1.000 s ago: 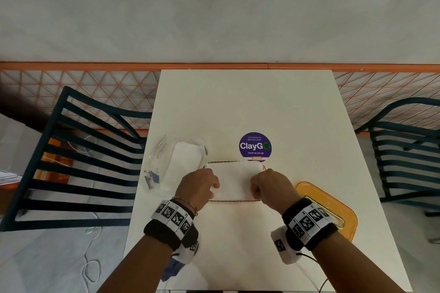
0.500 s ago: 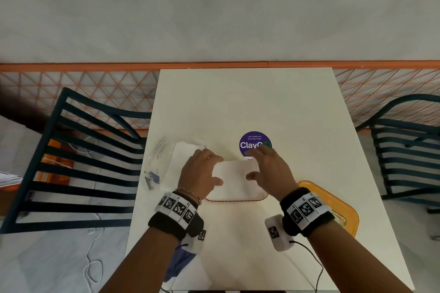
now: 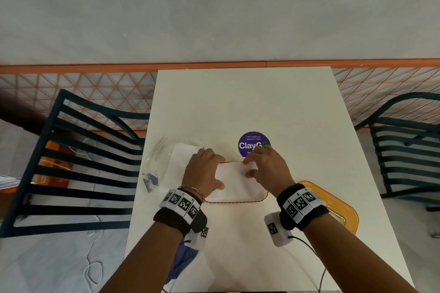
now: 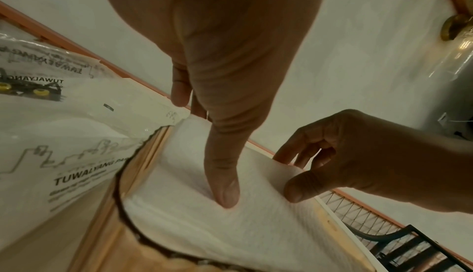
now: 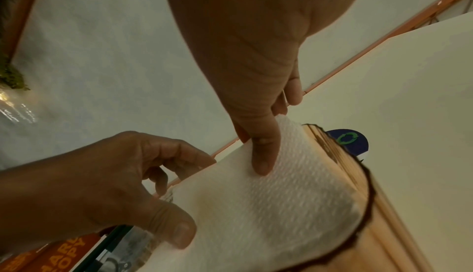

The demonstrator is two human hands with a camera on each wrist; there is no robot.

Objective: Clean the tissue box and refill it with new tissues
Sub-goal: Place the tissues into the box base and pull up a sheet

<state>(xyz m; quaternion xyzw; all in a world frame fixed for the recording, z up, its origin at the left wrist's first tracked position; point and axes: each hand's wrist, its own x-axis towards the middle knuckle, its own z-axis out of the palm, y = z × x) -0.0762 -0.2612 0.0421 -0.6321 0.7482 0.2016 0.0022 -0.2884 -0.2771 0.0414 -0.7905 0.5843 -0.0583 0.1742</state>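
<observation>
A wooden tissue box (image 3: 235, 202) with a dark scorched rim sits at the middle of the white table (image 3: 250, 102), filled with a white tissue stack (image 3: 234, 178). My left hand (image 3: 204, 171) grips the stack's far left part. Its thumb (image 4: 222, 185) presses on top and its fingers reach over the far edge. My right hand (image 3: 264, 166) holds the far right part the same way, with the thumb (image 5: 263, 155) on the tissue stack (image 5: 268, 205) and the fingers behind it. The box wall (image 4: 143, 165) shows beside the tissue stack (image 4: 230, 225).
An opened clear plastic tissue pack (image 3: 171, 162) lies just left of the box. An orange lid (image 3: 333, 209) lies to the right near my right wrist. A round purple sticker (image 3: 252, 144) is behind the box. Dark slatted chairs (image 3: 83, 162) flank the table.
Both hands moved from the box's near side ends forward to the far edge of the tissue stack, thumbs now on top. The box has stayed in place.
</observation>
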